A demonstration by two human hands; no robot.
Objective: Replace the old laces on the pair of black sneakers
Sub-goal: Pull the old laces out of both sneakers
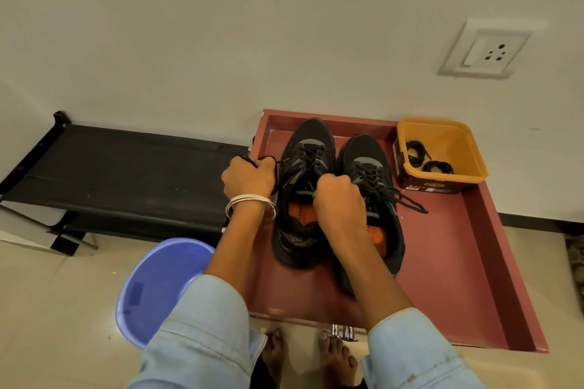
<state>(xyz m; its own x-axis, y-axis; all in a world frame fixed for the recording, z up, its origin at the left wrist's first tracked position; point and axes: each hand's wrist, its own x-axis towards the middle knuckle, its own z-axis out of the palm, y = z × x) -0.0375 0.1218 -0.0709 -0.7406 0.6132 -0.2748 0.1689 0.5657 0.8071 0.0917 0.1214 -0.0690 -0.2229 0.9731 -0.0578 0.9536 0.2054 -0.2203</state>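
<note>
The left hand (248, 177) was clenched around a black lace (275, 174), which ran taut from its fist toward the eyelets of the left sneaker (301, 199). White bangles (249, 203) circled that wrist. The right hand (336, 196) was curled over the tongue area of the same sneaker, fingers tucked down at the lacing; whether it pinched a lace could not be told. Both forearms came out of pale denim sleeves (202, 331).

The left sneaker stood toe-away beside the right sneaker (368, 167), the two touching along their inner sides, orange insoles showing in both. The right one's lace ends (407, 199) trailed loose onto the red tray (458, 262) that carried the pair. In the tray's far right corner sat a yellow tub (455, 142) holding coiled black laces (426, 161).

Left of the tray stood a black rack (126, 174), with a blue basin (158, 281) on the tiled floor nearer the person. A wall socket (486, 49) was mounted above.
</note>
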